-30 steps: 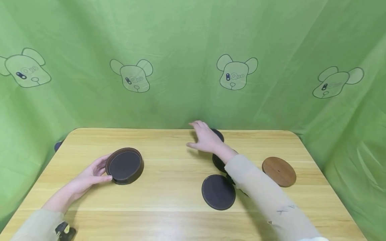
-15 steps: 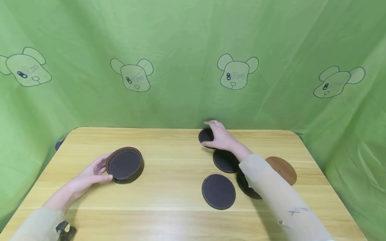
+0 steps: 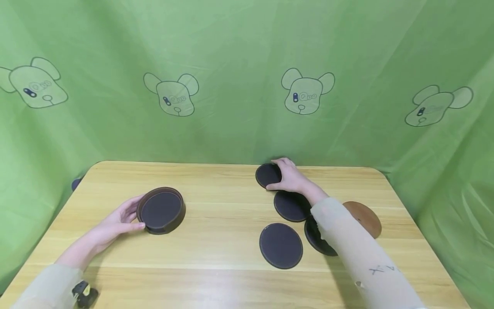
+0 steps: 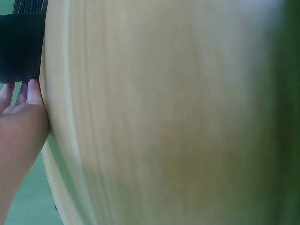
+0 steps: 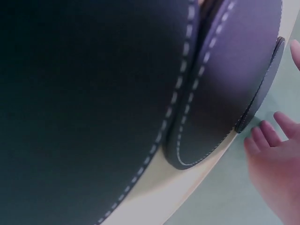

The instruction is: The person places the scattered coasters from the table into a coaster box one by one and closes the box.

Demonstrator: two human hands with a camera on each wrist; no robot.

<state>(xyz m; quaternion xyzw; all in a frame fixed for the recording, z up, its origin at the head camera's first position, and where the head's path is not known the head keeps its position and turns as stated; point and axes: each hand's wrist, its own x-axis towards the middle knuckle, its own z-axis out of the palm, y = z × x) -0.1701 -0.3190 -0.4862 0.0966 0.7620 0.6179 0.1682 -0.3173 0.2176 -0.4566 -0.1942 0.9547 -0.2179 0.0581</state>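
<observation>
My left hand (image 3: 119, 221) grips a round dark brown coaster holder (image 3: 178, 216) by its left side, thumb in front. Its dark round inside shows; whether that is a coaster or the bottom, I cannot tell. In the left wrist view the fingers (image 4: 33, 91) are at the holder's dark wall (image 4: 21, 47). My right hand (image 3: 291, 177) is at the right side of the farthest black coaster (image 3: 267, 175), thumb and fingers spread about its edge. The right wrist view has that hand (image 5: 276, 159) beside the stitched coaster's rim (image 5: 262, 96), with no pinch visible.
More black coasters lie flat: one behind the right wrist (image 3: 289, 207), one nearer the front (image 3: 281, 246), one partly under the right sleeve (image 3: 316, 238). A brown wooden disc (image 3: 364, 218) lies at the right. Green cloth (image 3: 239, 128) rises behind the table's far edge.
My right hand has moved right, from beyond the left of the farthest coaster to its right side, uncovering more of that coaster. The left hand and the holder have stayed put.
</observation>
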